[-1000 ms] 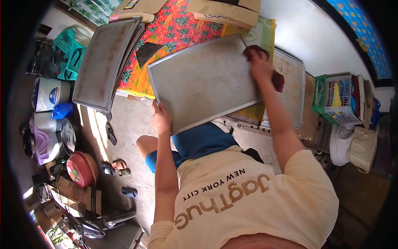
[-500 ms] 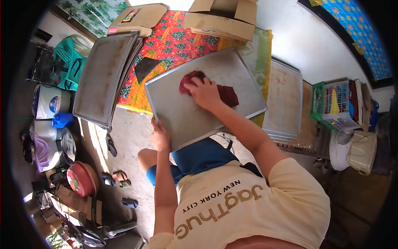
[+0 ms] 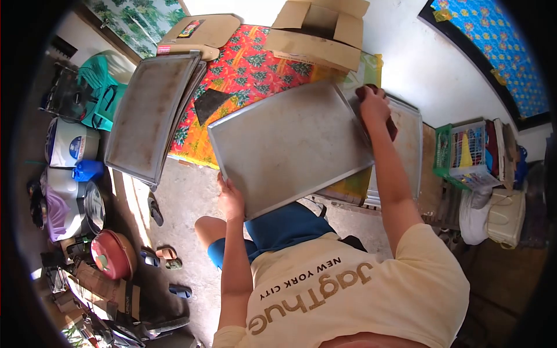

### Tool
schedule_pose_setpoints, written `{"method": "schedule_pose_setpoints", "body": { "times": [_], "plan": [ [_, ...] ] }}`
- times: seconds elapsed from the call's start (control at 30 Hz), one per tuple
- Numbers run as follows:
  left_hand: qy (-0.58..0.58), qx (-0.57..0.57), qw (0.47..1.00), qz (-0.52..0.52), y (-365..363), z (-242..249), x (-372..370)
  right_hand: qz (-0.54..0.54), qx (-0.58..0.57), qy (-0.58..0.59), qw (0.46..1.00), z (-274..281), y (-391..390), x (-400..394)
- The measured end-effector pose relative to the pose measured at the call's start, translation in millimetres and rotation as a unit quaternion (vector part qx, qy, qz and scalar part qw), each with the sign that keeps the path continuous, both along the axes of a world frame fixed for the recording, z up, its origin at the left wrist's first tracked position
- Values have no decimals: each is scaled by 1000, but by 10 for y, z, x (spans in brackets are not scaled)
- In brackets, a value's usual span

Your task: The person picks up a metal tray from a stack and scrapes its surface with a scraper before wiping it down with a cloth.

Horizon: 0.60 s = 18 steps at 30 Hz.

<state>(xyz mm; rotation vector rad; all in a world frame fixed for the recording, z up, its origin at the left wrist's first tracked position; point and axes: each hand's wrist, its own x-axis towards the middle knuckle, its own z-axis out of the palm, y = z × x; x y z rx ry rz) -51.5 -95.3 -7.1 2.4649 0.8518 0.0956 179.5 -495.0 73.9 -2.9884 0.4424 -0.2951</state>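
Note:
A shallow metal baking tray (image 3: 290,145) lies tilted across the table's front edge, its near side above my lap. My left hand (image 3: 230,197) grips the tray's left rim near the front corner. At the tray's right edge, my right hand (image 3: 375,107) is closed on a dark red cloth (image 3: 392,129), part of which hangs below the fingers. A stack of trays (image 3: 152,116) with brownish stains leans at the table's left side. More trays (image 3: 406,124) are stacked to the right, beyond my right forearm.
The table has a red patterned cover (image 3: 243,55) with a dark flat piece (image 3: 209,104) on it. An open cardboard box (image 3: 316,43) stands at the back, beside a flattened carton (image 3: 200,32). A green basket (image 3: 444,151) is at right; slippers (image 3: 168,253) lie on the floor.
My right hand has moved with the cloth from the middle of the tray to its right edge. My left hand keeps its hold on the left rim.

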Motion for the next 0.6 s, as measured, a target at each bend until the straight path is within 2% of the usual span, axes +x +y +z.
{"method": "schedule_pose_setpoints", "body": {
  "times": [0.1,0.13,0.2,0.27,0.37,0.47,0.6],
  "plan": [
    [-45,39,998,-31,38,-134,-3,113,-35,-67,991,12,640,-340],
    [-32,37,998,-33,35,-113,8,156,-25,-35,987,1,915,-422],
    [-8,33,999,-30,44,-43,2,305,-29,-48,951,-406,1265,-442],
    [5,31,999,-30,57,-25,-5,300,-11,-55,952,-655,1441,-331],
    [-1,37,999,-25,78,-95,-35,166,-36,39,985,-602,1326,221],
    [-7,34,999,-20,69,-95,-23,88,-20,50,995,-604,969,535],
    [28,35,999,3,6,1,10,101,-47,60,992,-639,582,314]
  ]
}}
